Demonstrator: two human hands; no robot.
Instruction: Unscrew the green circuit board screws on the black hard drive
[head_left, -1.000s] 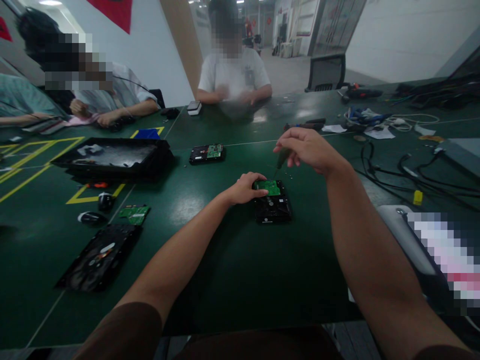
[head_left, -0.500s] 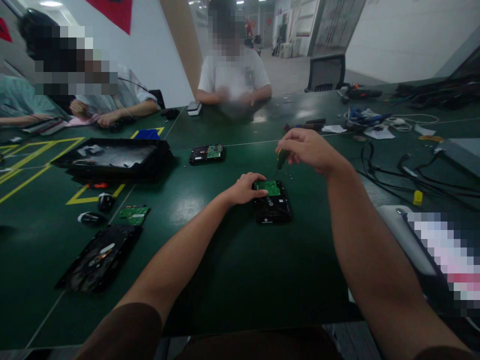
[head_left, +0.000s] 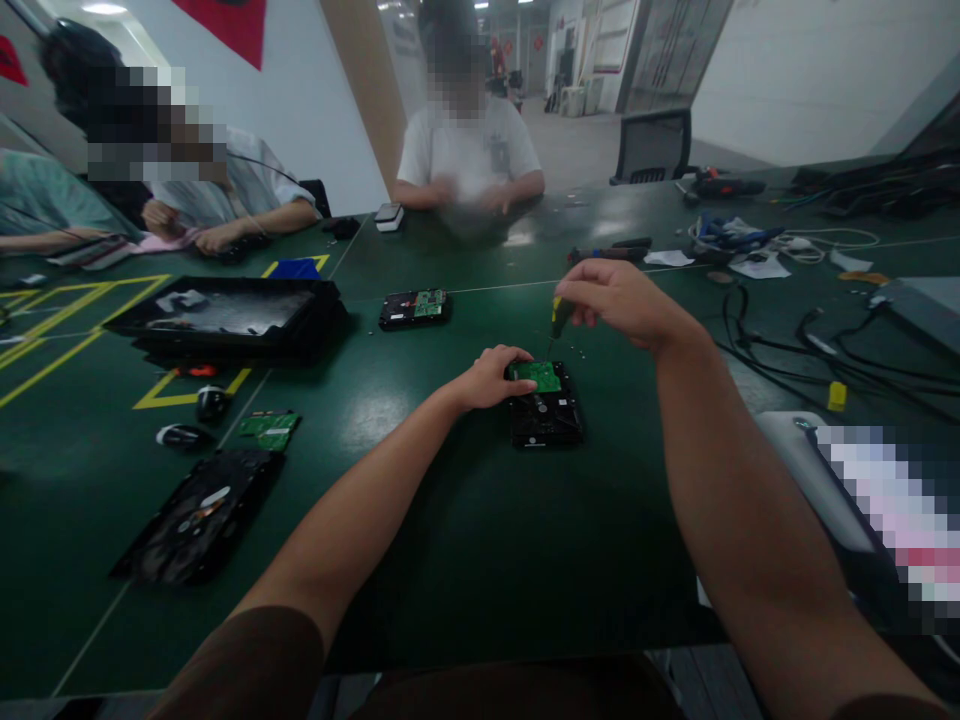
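**Screwdriver at the far edge of the hard drive**

We take the hard drive [head_left: 546, 408] on the green table [head_left: 465, 540] as our landmark. It lies flat, near the middle of the table, with its green circuit board [head_left: 541, 376] facing up at the far end.

Our left hand [head_left: 491, 377] rests on the drive's far left corner, fingers curled over the edge of the circuit board and pressing down on it. Our right hand [head_left: 619, 298] hovers above and just beyond the drive, fingers pinched around the handle of a small screwdriver [head_left: 558, 320]. The screwdriver stands nearly upright, its thin shaft pointing down toward the far edge of the circuit board; we cannot tell whether the tip touches a screw.

Beyond the drive, to the left, lies a second hard drive [head_left: 415, 307] with its own green board showing. Well to the left of our drive sit a black tray [head_left: 232, 318], a loose circuit board [head_left: 268, 428] and an opened drive [head_left: 199, 515] nearer to us. To the right of the drive, black cables [head_left: 787, 345] trail across the table. Across the table, other people sit with their hands [head_left: 469, 195] at their own work.
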